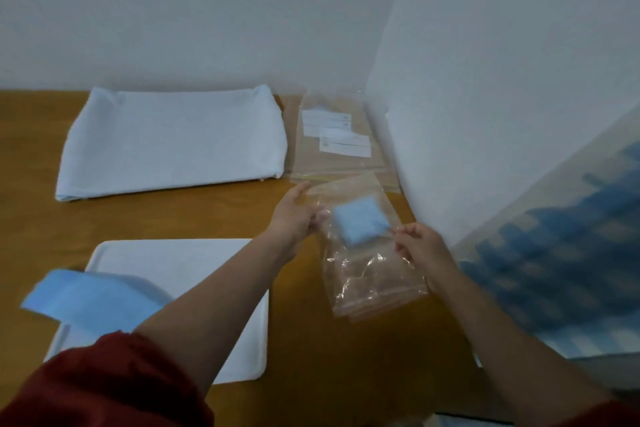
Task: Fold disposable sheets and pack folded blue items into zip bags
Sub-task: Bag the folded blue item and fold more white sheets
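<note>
The left grip [298, 215] and the right grip [420, 245] both grasp one clear zip bag [372, 274] at the right part of the wooden worktop [311, 340]. The left grip takes the bag at its left edge, with the fingers reaching up toward the far corner. The right grip pinches the right edge with curled fingers. The folded blue item [360, 222] is in the far half of this bag, between the two grips. The picture is blurred here, so I cannot tell if the near end of the bag touches the worktop.

Just beyond the bag, at the far right against the wall [485, 80], lies a stack of zip bags [334, 149] with white labels on them. To the left of this stack, just beside it, lies a big folded pale sheet [173, 142].

At the near left stands a white tray [194, 263] — a blue sheet [93, 302] lies over its left side and sticks out past the edge. The left forearm crosses above the tray, and a red sleeve [104, 385] covers the arm near the camera. At the far right edge there is a blue and white patterned surface [571, 253], too blurred to name.
</note>
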